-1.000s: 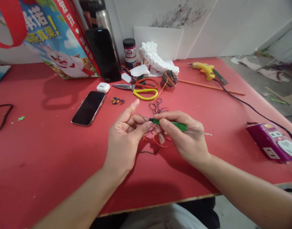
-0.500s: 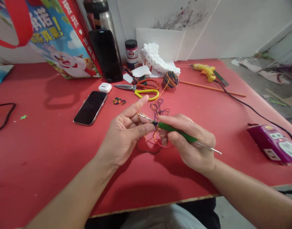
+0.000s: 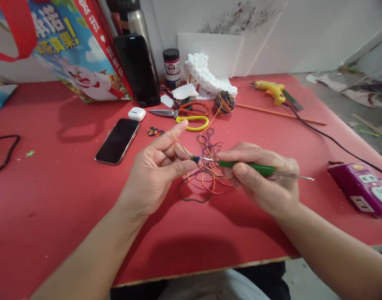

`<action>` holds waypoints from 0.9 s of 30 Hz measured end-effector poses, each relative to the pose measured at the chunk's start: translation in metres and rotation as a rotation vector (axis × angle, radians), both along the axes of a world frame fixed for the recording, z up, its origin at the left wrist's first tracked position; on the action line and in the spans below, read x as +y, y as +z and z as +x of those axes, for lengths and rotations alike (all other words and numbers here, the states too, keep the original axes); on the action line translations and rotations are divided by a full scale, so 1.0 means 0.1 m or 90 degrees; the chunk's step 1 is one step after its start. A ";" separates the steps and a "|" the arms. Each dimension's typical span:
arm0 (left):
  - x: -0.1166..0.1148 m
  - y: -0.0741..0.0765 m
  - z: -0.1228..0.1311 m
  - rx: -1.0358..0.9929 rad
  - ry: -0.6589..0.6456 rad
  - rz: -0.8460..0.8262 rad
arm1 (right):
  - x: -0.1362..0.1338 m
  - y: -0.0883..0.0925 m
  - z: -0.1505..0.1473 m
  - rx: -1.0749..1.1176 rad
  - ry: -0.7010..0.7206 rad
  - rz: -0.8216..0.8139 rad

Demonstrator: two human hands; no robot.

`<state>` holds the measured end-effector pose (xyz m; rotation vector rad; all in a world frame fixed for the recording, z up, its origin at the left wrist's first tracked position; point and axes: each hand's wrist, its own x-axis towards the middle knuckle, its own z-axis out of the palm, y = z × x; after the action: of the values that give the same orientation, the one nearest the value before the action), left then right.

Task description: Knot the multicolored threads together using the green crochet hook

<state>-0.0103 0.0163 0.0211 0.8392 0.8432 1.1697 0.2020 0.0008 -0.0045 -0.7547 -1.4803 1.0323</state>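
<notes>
My right hand [image 3: 262,177] grips a green-handled crochet hook [image 3: 250,166], its metal tip pointing left at a small knot of multicoloured yarn. My left hand [image 3: 159,171] pinches that yarn [image 3: 206,173] between thumb and fingers, with an orange strand running over the raised index finger. Loose loops of the yarn lie on the red table [image 3: 68,200] under both hands. The strand trails back to a multicoloured yarn ball [image 3: 224,102] farther away.
A phone [image 3: 117,140] and a white earbud case [image 3: 136,113] lie to the left. Yellow-handled scissors [image 3: 184,118], a small jar [image 3: 172,66], white foam [image 3: 206,77], a yellow glue gun [image 3: 270,90] and a printed bag [image 3: 68,50] stand behind. A purple power strip [image 3: 362,187] sits right.
My right hand has slid right, drawing the crochet hook out away from my left hand so more of its metal shaft shows. My left hand has kept its hold on the yarn.
</notes>
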 end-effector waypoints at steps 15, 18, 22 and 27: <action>0.00 -0.02 -0.02 0.050 -0.040 0.021 | 0.08 0.13 0.12 0.041 0.033 -0.065; 0.00 -0.02 -0.02 0.035 -0.052 0.008 | 0.10 0.15 0.09 0.090 0.055 -0.139; -0.04 -0.05 0.04 0.020 -0.029 0.016 | 0.08 0.11 -0.04 0.209 0.095 -0.261; -0.11 -0.13 0.18 -0.001 0.031 -0.013 | 0.03 0.01 -0.24 0.330 0.136 -0.381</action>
<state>0.0081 0.0051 0.0083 0.8046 0.8777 1.2014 0.1783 0.0038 -0.0038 -0.6698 -0.8131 1.7245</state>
